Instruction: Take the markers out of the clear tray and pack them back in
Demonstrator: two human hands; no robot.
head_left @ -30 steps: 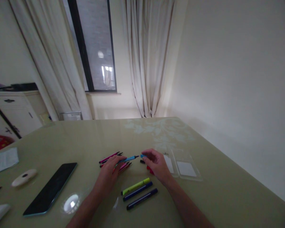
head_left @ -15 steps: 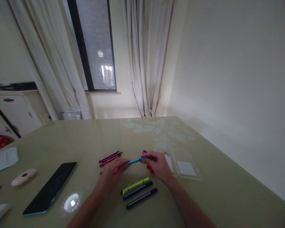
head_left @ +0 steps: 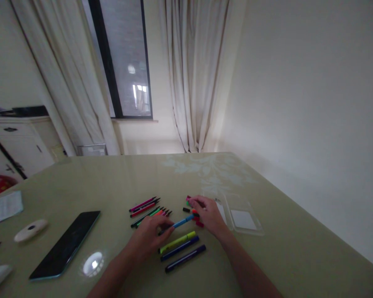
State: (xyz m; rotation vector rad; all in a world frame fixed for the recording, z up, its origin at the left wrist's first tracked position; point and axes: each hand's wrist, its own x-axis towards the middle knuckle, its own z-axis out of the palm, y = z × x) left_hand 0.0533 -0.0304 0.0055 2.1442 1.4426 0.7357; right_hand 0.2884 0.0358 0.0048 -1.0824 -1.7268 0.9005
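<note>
My left hand [head_left: 152,234] is closed on a capped blue marker [head_left: 182,221], its fingers around the left part. The marker's capped end points right, toward a small pile of loose caps [head_left: 199,224]. Over these caps my right hand [head_left: 209,213] hovers with loosely bent fingers, off the marker; its fingertips are close to a green cap [head_left: 188,203]. Beside my left hand several uncapped markers [head_left: 144,205] lie in a row, tips to the upper right. Nearer to me are a capped yellow-green marker [head_left: 178,242] and two dark blue markers [head_left: 185,258].
Right of my right hand lies an open clear plastic case [head_left: 257,231] with white inserts. A tablet [head_left: 65,244], an oval pale object [head_left: 31,230] and a sheet of paper [head_left: 6,208] lie on the left. The table [head_left: 112,178] reaches toward a curtained window.
My left hand has moved the blue marker slightly down and to the right. My right hand has let go of its end. More uncapped markers and caps are uncovered.
</note>
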